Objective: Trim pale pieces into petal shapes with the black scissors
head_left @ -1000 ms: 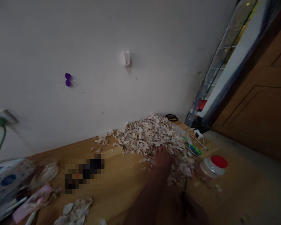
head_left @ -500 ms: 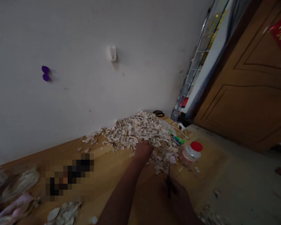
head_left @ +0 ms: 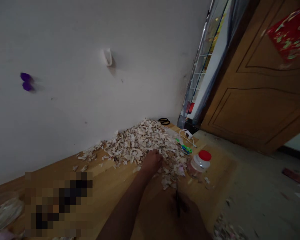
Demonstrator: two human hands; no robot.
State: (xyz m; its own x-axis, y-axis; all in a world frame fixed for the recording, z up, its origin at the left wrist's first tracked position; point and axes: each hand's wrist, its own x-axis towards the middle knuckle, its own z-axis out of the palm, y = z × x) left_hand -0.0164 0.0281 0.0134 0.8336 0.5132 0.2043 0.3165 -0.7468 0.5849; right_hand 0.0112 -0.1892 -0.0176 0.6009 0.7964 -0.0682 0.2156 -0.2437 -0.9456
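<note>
A heap of pale dry flakes with brownish edges (head_left: pixel 137 140) lies on the wooden table against the wall. My left hand (head_left: pixel 153 161) rests at the front of this heap with its fingers curled in. Whatever is under those fingers, if anything, is hidden. Closer to me, my right hand (head_left: pixel 187 211) is closed around a thin dark tool (head_left: pixel 178 201) with a slim tip pointing away toward the flakes. Its exact kind is too dim to make out. A clear jar with a red lid (head_left: pixel 201 164) stands just beyond and right of my right hand.
Black-handled scissors (head_left: pixel 164 121) lie behind the heap. Near them are a white cable with a plug (head_left: pixel 188 134) and a green-and-blue item (head_left: pixel 186 149). A plastic bag (head_left: pixel 6 215) sits at left. More flakes (head_left: pixel 226 228) are on the floor by a wooden door (head_left: pixel 265 100).
The view has turned to the right, so the wall, heap and jar appear further left. My left hand stays at the heap, and my right hand keeps its hold on the dark tool.
</note>
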